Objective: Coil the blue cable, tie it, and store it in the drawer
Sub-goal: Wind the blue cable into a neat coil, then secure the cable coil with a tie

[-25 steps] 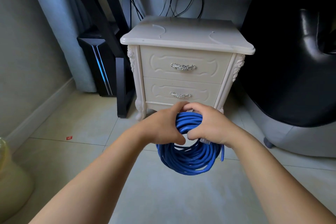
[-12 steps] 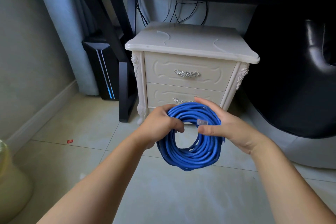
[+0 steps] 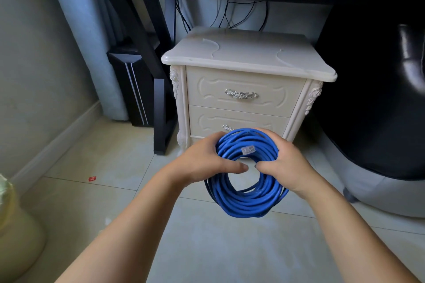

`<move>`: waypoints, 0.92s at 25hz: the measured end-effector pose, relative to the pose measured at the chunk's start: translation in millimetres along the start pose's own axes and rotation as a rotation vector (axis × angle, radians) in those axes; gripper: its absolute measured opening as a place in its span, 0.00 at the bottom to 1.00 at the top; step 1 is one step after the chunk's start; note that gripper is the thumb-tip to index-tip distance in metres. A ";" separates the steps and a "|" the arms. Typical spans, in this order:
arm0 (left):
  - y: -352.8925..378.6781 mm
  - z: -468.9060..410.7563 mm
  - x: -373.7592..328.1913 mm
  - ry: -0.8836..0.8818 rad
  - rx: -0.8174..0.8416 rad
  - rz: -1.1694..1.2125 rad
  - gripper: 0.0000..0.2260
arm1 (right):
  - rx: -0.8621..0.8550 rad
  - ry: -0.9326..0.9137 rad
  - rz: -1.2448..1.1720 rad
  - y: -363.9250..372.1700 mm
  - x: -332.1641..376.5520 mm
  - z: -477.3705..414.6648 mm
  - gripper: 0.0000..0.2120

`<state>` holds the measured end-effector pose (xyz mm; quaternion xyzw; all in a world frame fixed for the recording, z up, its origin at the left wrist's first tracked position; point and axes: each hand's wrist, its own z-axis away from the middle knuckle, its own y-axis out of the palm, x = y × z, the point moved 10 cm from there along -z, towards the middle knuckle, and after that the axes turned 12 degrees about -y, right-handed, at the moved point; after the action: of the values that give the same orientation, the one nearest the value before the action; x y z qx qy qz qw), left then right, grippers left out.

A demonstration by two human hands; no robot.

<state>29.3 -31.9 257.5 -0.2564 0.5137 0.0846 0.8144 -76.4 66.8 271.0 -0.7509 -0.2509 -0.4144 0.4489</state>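
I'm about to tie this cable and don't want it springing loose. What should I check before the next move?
1. Coil: ok, the cable hangs in one round coil.
2. Grip: ok, left hand and right hand both hold its top.
3. Plug: ok, the plug lies on the top loops between the hands.
4. Tie: not ok, none visible on the coil.
5. Drawers: not ok, top drawer and lower drawer are both shut.
6. Other cable end: cannot tell, hidden.
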 end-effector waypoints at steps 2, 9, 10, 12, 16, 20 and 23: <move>3.2 -3.8 -0.1 0.000 0.003 -0.022 0.24 | 0.058 0.000 0.029 8.7 0.4 -3.2 0.36; -16.7 -26.2 16.3 -0.090 -0.208 -0.025 0.13 | 0.001 0.011 -0.015 8.4 -10.4 -23.0 0.33; -21.2 -28.4 18.4 -0.096 -0.229 0.034 0.13 | -0.027 0.011 -0.059 6.2 -11.1 -27.0 0.33; -32.6 -33.7 23.7 -0.110 -0.291 0.150 0.12 | -0.179 -0.003 -0.189 -7.1 -14.8 -36.7 0.29; -51.9 -48.7 36.9 -0.157 -0.391 0.349 0.12 | -0.624 -0.017 -0.122 -55.1 -24.0 -42.0 0.11; -57.4 -63.8 39.6 -0.189 -0.439 0.440 0.10 | -0.615 -0.059 0.217 -92.0 -22.3 -88.8 0.10; -51.5 -72.0 36.1 -0.193 -0.430 0.475 0.09 | -0.529 -0.108 0.555 -118.3 -9.9 -143.8 0.13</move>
<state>9.5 -116.7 218.2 -0.2865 0.4500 0.4023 0.7440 -227.3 -4.4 354.2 -0.9009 0.0540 -0.2872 0.3208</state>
